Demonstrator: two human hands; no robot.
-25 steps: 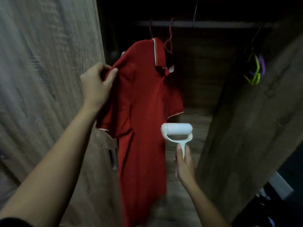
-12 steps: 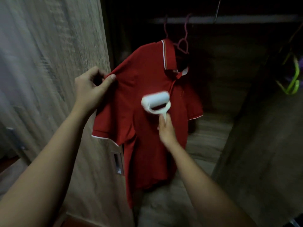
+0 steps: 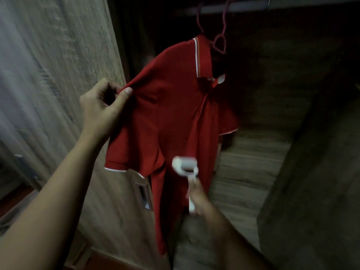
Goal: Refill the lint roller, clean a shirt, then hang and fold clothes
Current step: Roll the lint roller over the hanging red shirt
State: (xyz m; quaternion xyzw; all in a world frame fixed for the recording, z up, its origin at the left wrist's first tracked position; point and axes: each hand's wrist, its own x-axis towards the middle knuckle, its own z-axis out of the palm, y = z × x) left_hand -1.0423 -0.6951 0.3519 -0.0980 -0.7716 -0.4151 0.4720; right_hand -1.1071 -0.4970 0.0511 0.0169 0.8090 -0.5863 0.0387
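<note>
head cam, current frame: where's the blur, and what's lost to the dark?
Head view: motion blur smears the right hand and lint roller; the left hand, pinching the red polo shirt at the shoulder, is sharper. Head view: wardrobe interior is nearly black, hanger faint, wardrobe door grain streaked.

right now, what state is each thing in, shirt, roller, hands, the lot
red polo shirt, hanging on the hanger, one shoulder pulled out sideways
hanger, hooked over the rail
lint roller, held by its handle, head over the shirt's lower front; blurred, contact unclear
left hand, pinches the shirt's shoulder
right hand, grips the roller's handle
wardrobe door, open
</note>
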